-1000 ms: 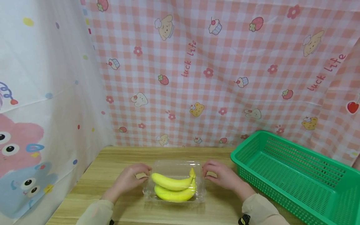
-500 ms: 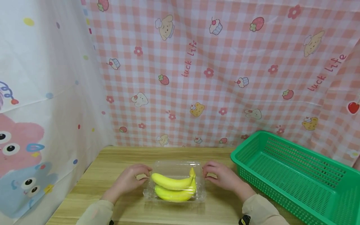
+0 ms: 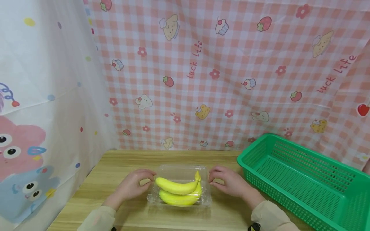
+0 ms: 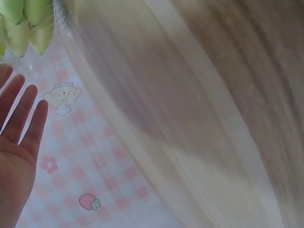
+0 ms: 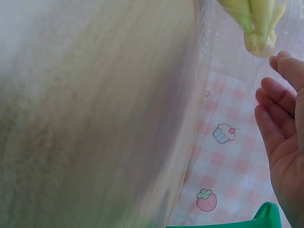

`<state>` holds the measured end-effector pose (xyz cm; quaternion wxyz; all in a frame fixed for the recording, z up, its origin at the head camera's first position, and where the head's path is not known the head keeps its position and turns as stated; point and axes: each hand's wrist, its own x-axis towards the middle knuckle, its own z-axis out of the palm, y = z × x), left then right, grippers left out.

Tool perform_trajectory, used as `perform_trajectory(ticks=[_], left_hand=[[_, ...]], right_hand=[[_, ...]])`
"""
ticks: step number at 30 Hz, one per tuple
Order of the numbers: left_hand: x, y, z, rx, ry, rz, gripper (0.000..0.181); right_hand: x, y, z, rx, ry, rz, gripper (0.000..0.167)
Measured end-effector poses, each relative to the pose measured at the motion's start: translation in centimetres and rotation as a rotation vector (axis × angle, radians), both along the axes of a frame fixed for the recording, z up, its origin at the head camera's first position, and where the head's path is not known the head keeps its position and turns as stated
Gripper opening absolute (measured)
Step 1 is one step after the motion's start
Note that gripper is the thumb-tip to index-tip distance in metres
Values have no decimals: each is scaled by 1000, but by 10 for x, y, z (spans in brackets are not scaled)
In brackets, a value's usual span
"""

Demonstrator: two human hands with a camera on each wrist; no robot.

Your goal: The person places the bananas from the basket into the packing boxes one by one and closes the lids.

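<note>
A clear plastic clamshell box (image 3: pixel 181 170) lies on the wooden table with yellow bananas (image 3: pixel 177 186) inside it. At the box's left side, my left hand (image 3: pixel 133 183) pinches the edge with thumb and index finger. Mirroring it, my right hand (image 3: pixel 226 179) pinches the right edge. In the left wrist view, the left hand's other fingers (image 4: pixel 29 118) extend apart from the box. The right wrist view has the right hand's other fingers (image 5: pixel 275 102) bent a little below the bananas' stem end (image 5: pixel 260 45). Both thumbs are partly hidden in the wrist views.
A green perforated plastic basket (image 3: pixel 289 189) stands on the right, close to my right forearm. Behind the wooden table (image 3: pixel 127 158) hangs a pink checked curtain (image 3: pixel 185 96). A white printed cloth (image 3: pixel 66 106) hangs along the left side.
</note>
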<state>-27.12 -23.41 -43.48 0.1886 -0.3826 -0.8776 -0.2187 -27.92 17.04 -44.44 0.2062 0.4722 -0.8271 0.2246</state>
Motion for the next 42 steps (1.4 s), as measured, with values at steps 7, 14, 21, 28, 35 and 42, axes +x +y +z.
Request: perform_trajectory(ticks=[7,14,21,28,35,42], left_hand=[[8,3,2,-9,-7,43,17],[21,6,2,64,-216,132,18],[34,10,5,232,-437,207,22],[45,14,6,375,-598,246,26],[54,19,7,530,-756,228,44],[59,22,5,634,-916,236,55]], right_hand=[[11,-4,5,14,-38,-92,8],[28,-11,9,30,-182,-225,14],[40,-15,10,-60,-335,-255,21],[47,-20,10,-222,-600,-213,27],[55,-22,6,-340,-762,-198,44],[64,-28,5,-517,-1104,-168,69]])
